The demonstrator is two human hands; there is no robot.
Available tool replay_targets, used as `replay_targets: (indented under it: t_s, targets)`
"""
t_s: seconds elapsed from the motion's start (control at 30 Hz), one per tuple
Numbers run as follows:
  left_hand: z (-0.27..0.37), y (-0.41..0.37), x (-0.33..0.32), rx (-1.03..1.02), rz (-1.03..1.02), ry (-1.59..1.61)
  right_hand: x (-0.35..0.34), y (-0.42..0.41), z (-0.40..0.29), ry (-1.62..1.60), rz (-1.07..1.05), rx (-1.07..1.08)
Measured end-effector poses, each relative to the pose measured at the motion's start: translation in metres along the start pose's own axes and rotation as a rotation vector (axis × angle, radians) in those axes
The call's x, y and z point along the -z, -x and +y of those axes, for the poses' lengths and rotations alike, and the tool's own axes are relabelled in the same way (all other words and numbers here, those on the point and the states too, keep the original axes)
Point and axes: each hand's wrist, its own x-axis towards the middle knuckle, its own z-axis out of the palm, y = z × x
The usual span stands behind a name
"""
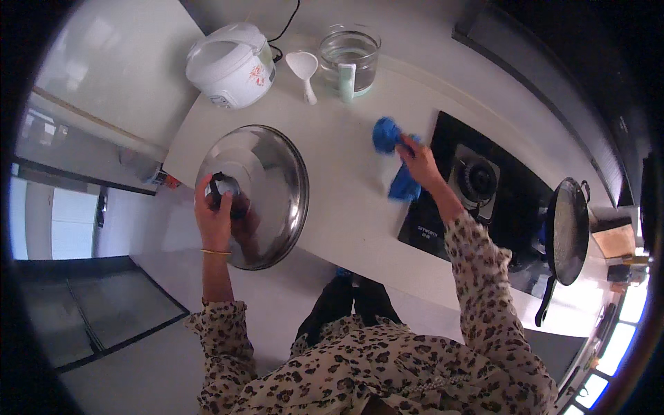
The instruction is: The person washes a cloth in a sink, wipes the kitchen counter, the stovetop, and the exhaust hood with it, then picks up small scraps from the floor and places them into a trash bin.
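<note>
My left hand (214,223) grips the black knob of a large, shiny metal pot lid (270,176), which is over the left part of the white countertop (342,218). Whether the lid rests on the counter or is held above it, I cannot tell. A bunched blue cloth (386,136) is in my right hand (419,162), and part of it hangs down below my fingers. That hand is over the counter beside the left edge of a black glass gas stove (423,218). The cloth looks slightly blurred.
Along the back stand a white rice cooker (231,67), a white spoon-shaped ladle (302,70) and a clear jug with a pale green handle (346,83). A black pan (568,233) sits on the stove's right side, its handle pointing towards me. A dark range hood (539,83) overhangs the back right.
</note>
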Motion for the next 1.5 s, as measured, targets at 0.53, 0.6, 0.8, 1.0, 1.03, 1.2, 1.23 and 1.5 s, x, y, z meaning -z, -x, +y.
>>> replay_targets:
  t_s: [0.53, 0.6, 0.8, 1.0, 1.03, 1.2, 1.23, 1.5]
  targets:
    - [-0.007, -0.026, -0.069, -0.043, -0.082, -0.119, -0.099, 0.159, -0.036, 0.16, -0.702, 0.807]
    - [-0.01, -0.032, -0.086, -0.072, -0.107, -0.139, -0.07, 0.161, -0.019, 0.177, -0.791, 0.788]
    - [-0.046, -0.041, -0.116, -0.157, -0.152, -0.181, 0.038, 0.067, 0.004, 0.658, -0.021, 0.715]
    - [-0.066, -0.05, -0.141, -0.244, -0.202, -0.225, 0.011, 0.026, 0.053, 1.285, 0.053, 0.147]
    - [-0.068, -0.048, -0.141, -0.228, -0.217, -0.209, -0.01, 0.051, 0.052, 1.333, 0.202, 0.202]
    - [-0.085, -0.049, -0.14, -0.333, -0.172, -0.323, 0.002, 0.152, 0.008, 0.8, 0.111, 0.043]
    - [-0.081, -0.045, -0.145, -0.317, -0.197, -0.282, 0.002, 0.179, 0.01, 0.864, 0.087, 0.037]
    - [-0.044, -0.02, -0.129, -0.005, -0.284, -0.075, 0.059, 0.285, 0.067, 0.715, 0.343, -0.361]
